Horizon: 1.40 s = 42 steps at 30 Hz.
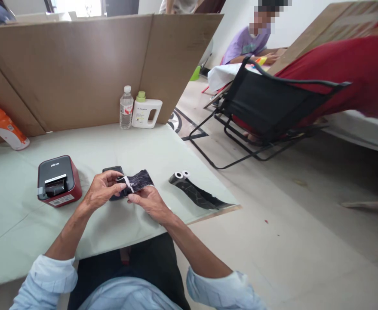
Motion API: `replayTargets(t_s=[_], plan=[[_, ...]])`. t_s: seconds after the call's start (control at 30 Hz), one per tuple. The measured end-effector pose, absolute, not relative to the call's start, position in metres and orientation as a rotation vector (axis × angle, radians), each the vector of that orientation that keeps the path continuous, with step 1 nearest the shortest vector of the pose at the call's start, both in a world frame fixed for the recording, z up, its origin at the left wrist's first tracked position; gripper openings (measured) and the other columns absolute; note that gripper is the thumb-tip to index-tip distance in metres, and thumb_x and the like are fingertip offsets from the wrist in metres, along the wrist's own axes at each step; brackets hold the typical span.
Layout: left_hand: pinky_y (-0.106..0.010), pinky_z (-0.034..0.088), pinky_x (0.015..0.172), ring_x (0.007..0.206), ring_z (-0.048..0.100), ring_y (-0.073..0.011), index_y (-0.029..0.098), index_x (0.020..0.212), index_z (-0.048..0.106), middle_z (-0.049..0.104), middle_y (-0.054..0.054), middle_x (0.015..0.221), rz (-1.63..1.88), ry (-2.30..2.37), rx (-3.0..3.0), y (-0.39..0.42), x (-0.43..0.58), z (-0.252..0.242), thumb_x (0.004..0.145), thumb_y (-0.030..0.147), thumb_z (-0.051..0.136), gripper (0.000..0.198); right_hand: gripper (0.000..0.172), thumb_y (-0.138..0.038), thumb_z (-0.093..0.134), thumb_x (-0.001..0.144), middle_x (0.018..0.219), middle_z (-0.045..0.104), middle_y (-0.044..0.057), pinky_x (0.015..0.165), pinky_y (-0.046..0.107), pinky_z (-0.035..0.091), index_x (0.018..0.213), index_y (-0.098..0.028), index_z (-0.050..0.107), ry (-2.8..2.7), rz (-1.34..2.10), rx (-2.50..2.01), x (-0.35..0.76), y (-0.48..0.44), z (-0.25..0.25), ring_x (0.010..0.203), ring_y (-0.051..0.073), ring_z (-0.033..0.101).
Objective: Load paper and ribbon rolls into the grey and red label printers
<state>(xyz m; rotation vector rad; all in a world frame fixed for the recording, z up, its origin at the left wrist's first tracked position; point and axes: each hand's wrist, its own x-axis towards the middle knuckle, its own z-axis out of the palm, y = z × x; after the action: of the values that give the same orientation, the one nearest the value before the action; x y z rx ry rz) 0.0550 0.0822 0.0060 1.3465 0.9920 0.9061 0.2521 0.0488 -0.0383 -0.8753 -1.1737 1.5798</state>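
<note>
My left hand [103, 189] pinches one end of a roll of black ribbon film [140, 180], where a white strip shows. My right hand [148, 202] grips the lower edge of the same roll with thumb and fingers. Both hands hold it just above the table. Partly hidden behind my left hand lies a flat dark box-like object [113, 168]. Left of it stands a red and black label printer [59, 181]. To the right, a second length of black ribbon film [195, 193] trails from two small rolls with white cores toward the table's corner.
A cardboard screen [88, 73] borders the back of the pale table [105, 232]. Before it stand a water bottle [126, 110], a white jug [146, 114] and an orange bottle [4, 122]. A black folding chair [259, 103] and other people are to the right.
</note>
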Motion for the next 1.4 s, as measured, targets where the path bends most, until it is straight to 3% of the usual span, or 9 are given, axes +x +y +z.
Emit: replayTargets(t_s=[0.1,0.2,0.3,0.4,0.6,0.8,0.97,1.1,1.4], plan=[[-0.028,0.058,0.063,0.072,0.068,-0.0155,0.015,0.104,0.073,0.074,-0.006,0.091,0.873,1.010,1.453,0.082,0.055,0.006,0.076,0.042,0.084,0.041,0.046,-0.062,0.087,0.076,0.086,0.080,0.006,0.076,0.038,0.062,0.091,-0.019,0.083,-1.063,1.442,-1.014,0.242,0.047,-0.043,0.079,0.022,0.071],[-0.039,0.062,0.086,0.100,0.072,-0.0252,0.018,0.114,0.075,0.076,-0.011,0.111,0.849,1.094,1.803,0.090,0.041,0.006,0.080,0.039,0.082,0.041,0.046,-0.064,0.085,0.076,0.080,0.078,0.006,0.074,0.038,0.060,0.081,-0.018,0.082,-1.042,1.330,-1.091,0.246,0.050,-0.044,0.077,0.023,0.070],[-0.054,0.050,0.116,0.135,0.061,-0.0346,0.022,0.131,0.070,0.066,-0.015,0.143,0.754,1.227,2.172,0.106,0.018,-0.001,0.080,0.038,0.082,0.055,0.046,-0.063,0.081,0.078,0.066,0.068,0.002,0.066,0.033,0.053,0.066,-0.019,0.072,-1.075,1.164,-1.181,0.258,0.055,-0.042,0.067,0.018,0.061],[-0.058,0.040,0.125,0.149,0.051,-0.0373,0.021,0.141,0.065,0.054,-0.017,0.159,0.564,1.264,2.266,0.121,0.001,-0.017,0.082,0.040,0.081,0.064,0.050,-0.062,0.078,0.080,0.056,0.055,-0.002,0.056,0.028,0.042,0.057,-0.021,0.060,-1.109,1.071,-1.249,0.270,0.057,-0.039,0.057,0.013,0.048],[-0.053,0.047,0.121,0.139,0.060,-0.0317,0.021,0.141,0.064,0.063,-0.015,0.148,0.630,1.164,2.246,0.128,-0.001,-0.029,0.092,0.032,0.068,0.050,0.046,-0.059,0.075,0.081,0.059,0.058,-0.001,0.059,0.029,0.044,0.060,-0.020,0.064,-1.196,1.074,-1.236,0.275,0.057,-0.040,0.060,0.014,0.051],[-0.053,0.046,0.122,0.139,0.059,-0.0306,0.020,0.141,0.062,0.064,-0.015,0.148,0.646,1.221,2.216,0.122,0.003,-0.022,0.096,0.032,0.061,0.047,0.037,-0.056,0.075,0.088,0.072,0.066,0.001,0.067,0.031,0.051,0.079,-0.021,0.075,-1.346,1.074,-1.147,0.273,0.058,-0.037,0.068,0.018,0.060],[-0.050,0.044,0.122,0.137,0.060,-0.0284,0.020,0.140,0.063,0.065,-0.015,0.145,0.689,1.255,2.151,0.124,0.005,-0.024,0.100,0.037,0.055,0.045,0.029,-0.050,0.073,0.094,0.090,0.076,0.005,0.083,0.037,0.058,0.089,-0.023,0.080,-1.471,1.021,-1.022,0.267,0.062,-0.036,0.084,0.023,0.069],[-0.047,0.046,0.120,0.133,0.063,-0.0268,0.017,0.139,0.065,0.068,-0.015,0.141,0.721,1.287,2.069,0.129,0.009,-0.024,0.102,0.039,0.050,0.046,0.016,-0.036,0.071,0.097,0.103,0.080,0.007,0.095,0.043,0.060,0.102,-0.026,0.082,-1.619,0.876,-0.925,0.257,0.077,-0.047,0.099,0.025,0.075],[-0.045,0.043,0.123,0.136,0.063,-0.0270,0.015,0.133,0.070,0.070,-0.014,0.143,0.826,1.384,1.888,0.141,0.016,-0.029,0.103,0.043,0.047,0.047,0.034,-0.008,0.054,0.099,0.124,0.079,0.012,0.100,0.044,0.063,0.110,-0.023,0.082,-2.054,0.250,-0.925,0.233,0.114,-0.077,0.114,0.026,0.075]])
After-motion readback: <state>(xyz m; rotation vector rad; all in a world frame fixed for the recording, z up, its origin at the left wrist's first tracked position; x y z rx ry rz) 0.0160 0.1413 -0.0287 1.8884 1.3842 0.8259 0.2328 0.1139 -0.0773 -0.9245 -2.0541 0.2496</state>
